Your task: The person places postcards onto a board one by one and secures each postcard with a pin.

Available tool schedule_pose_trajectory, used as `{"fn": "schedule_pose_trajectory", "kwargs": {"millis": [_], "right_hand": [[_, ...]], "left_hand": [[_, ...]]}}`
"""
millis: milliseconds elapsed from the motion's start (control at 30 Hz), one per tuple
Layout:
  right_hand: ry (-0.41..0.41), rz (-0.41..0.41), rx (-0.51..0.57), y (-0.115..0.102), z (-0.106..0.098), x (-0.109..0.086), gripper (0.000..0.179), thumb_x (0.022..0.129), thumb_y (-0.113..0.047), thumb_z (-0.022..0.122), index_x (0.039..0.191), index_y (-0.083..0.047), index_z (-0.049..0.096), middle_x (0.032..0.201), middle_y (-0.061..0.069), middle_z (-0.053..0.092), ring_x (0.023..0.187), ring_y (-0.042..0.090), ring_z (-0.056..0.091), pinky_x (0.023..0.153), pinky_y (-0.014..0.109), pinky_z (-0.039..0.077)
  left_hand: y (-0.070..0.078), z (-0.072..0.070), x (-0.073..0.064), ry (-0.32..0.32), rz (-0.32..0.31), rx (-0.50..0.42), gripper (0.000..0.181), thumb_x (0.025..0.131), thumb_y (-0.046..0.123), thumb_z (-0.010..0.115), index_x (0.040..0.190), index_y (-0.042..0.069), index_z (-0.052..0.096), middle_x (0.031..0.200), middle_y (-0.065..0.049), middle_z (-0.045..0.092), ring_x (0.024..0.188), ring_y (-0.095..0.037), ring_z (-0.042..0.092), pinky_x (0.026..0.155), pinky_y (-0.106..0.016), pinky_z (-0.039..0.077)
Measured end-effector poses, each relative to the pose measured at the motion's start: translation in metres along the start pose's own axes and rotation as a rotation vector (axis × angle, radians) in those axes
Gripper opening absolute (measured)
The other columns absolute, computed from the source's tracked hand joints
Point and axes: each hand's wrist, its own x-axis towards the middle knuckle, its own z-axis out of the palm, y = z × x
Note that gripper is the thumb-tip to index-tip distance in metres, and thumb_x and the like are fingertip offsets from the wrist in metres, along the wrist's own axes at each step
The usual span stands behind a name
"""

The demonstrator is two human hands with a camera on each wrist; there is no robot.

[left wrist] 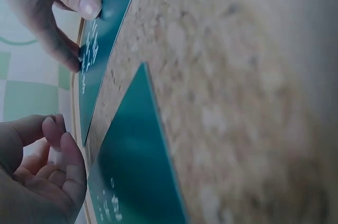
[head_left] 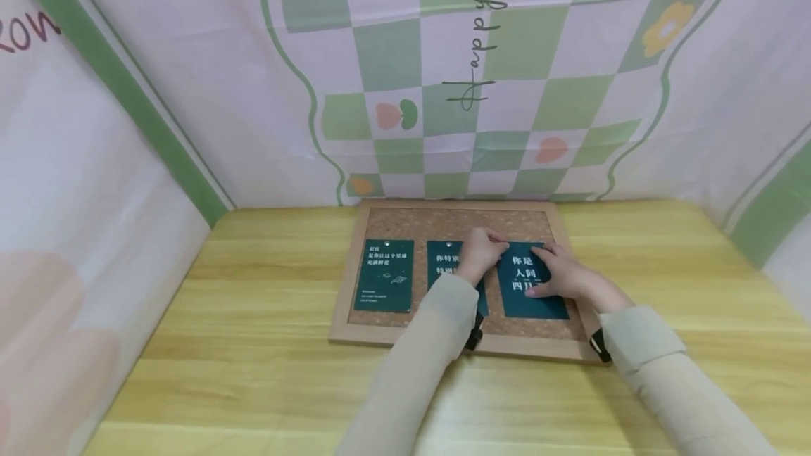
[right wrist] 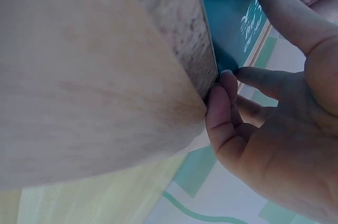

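A framed cork board (head_left: 437, 222) lies on the table with three dark green printed cards on it. The right-hand card (head_left: 535, 309) is under my right hand (head_left: 565, 277): thumb spread over its face, other fingers at its top and right edge. Close to that card's upper left corner is my left hand (head_left: 479, 256), fingers curled and thumb tip meeting a fingertip; no object shows between them. My left forearm partly hides the middle card (head_left: 436, 253). Farthest left, the third card (head_left: 384, 280) shows fully, a small white spot at its top.
The board's light wooden frame (head_left: 374, 333) rests near the table's back edge. Behind it hangs a checked green and white cloth (head_left: 446, 111) with flowers and lettering. Yellowish wood tabletop (head_left: 241, 329) extends around the board. Black straps (head_left: 474, 333) show at the wrists.
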Motion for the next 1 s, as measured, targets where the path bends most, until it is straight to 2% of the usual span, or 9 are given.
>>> {"fn": "schedule_pose_trajectory", "kwargs": {"millis": [167,467,767,1000], "right_hand": [[0.002,-0.001,-0.001,0.0,0.001,0.0,0.097,0.081,-0.036,0.075,0.142,0.017,0.022,0.144,0.046,0.011,0.13,0.063,0.017,0.105,0.069,0.027],[0.012,-0.006,0.004,0.001,0.001,0.0,0.097,0.08,-0.035,0.076,0.142,0.017,0.022,0.144,0.046,0.012,0.129,0.063,0.019,0.105,0.068,0.028],[0.008,0.003,0.027,0.004,0.001,0.001,0.098,0.08,-0.034,0.076,0.143,0.017,0.021,0.145,0.045,0.009,0.13,0.063,0.016,0.105,0.068,0.027],[0.008,0.007,0.026,0.003,0.002,0.001,0.097,0.08,-0.034,0.076,0.143,0.016,0.021,0.146,0.045,0.008,0.131,0.063,0.015,0.106,0.068,0.026]], "left_hand": [[0.003,0.006,0.0,0.006,-0.015,0.006,0.009,0.089,0.019,0.068,0.09,0.013,0.075,0.093,-0.001,0.072,0.085,-0.014,0.066,0.072,-0.026,0.051],[0.008,0.013,0.0,0.043,-0.008,0.069,0.009,0.088,0.021,0.069,0.087,0.015,0.076,0.091,0.001,0.074,0.086,-0.014,0.067,0.079,-0.029,0.05],[0.009,0.016,0.004,0.051,-0.005,0.149,0.007,0.087,0.021,0.07,0.088,0.018,0.076,0.094,0.004,0.074,0.088,-0.013,0.067,0.085,-0.03,0.05],[0.009,0.014,0.003,0.044,0.012,0.208,0.007,0.088,0.021,0.069,0.089,0.018,0.075,0.094,0.004,0.073,0.086,-0.013,0.066,0.083,-0.03,0.05]]}}
